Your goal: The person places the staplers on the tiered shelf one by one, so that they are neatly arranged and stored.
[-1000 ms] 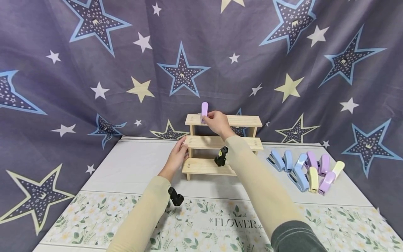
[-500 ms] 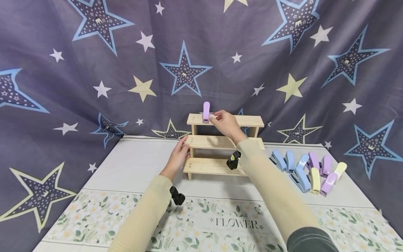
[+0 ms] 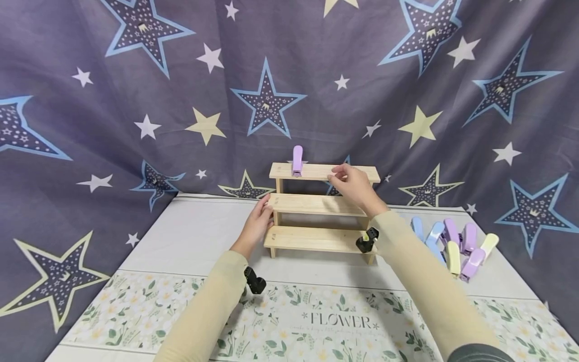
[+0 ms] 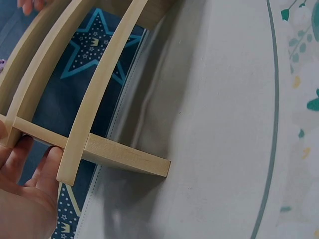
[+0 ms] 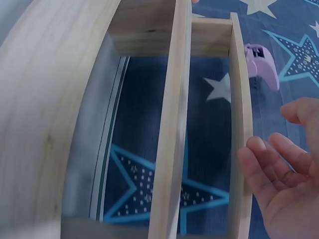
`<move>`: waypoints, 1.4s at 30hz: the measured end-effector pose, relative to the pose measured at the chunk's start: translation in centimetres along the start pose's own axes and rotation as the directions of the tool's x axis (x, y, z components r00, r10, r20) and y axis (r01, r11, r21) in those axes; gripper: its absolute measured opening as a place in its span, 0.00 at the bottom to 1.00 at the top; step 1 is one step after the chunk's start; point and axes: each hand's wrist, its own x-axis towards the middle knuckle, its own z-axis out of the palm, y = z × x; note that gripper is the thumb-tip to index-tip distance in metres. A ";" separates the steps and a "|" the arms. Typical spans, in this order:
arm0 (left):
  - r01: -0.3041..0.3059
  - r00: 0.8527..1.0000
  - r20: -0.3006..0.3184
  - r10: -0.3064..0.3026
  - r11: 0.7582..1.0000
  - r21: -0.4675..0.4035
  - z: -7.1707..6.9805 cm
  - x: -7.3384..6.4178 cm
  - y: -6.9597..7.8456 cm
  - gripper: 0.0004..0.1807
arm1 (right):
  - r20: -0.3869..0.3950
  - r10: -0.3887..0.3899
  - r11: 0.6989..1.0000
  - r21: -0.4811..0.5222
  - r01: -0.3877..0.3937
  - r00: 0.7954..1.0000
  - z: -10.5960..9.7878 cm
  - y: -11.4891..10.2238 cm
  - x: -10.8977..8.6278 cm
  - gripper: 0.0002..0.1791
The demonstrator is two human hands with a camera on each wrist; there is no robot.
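A purple stapler (image 3: pixel 297 161) stands on the top tier of a three-tier wooden rack (image 3: pixel 312 238), toward its left end. In the right wrist view the same stapler (image 5: pixel 265 68) sits apart from the fingertips. My left hand (image 3: pixel 256 226) holds the rack's left end at the middle tier, its fingers around the side piece in the left wrist view. My right hand (image 3: pixel 355 186) is at the right half of the top tier, fingers loosely bent with nothing between them. In the right wrist view its fingertips are close to that tier's edge; whether they touch it I cannot tell.
To the right lies a group of staplers: blue (image 3: pixel 417 227), purple (image 3: pixel 473 263) and yellow (image 3: pixel 453 257). My right sleeve (image 3: pixel 425 281) hides part of it. A flower-print cloth (image 3: pixel 135 317) covers the near table. A star-patterned curtain (image 3: pixel 316 115) hangs right behind the rack.
My right hand has let go of the purple stapler, leaving it upright on the top tier, and has moved right along that tier. The left hand has stayed on the rack.
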 end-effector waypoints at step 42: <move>0.027 1.000 0.008 -0.027 1.000 0.003 -0.2 0.0 -0.1 0.29 | 0.043 0.069 0.957 -0.284 -0.054 0.997 -12.2 13.5 -14.3 0.19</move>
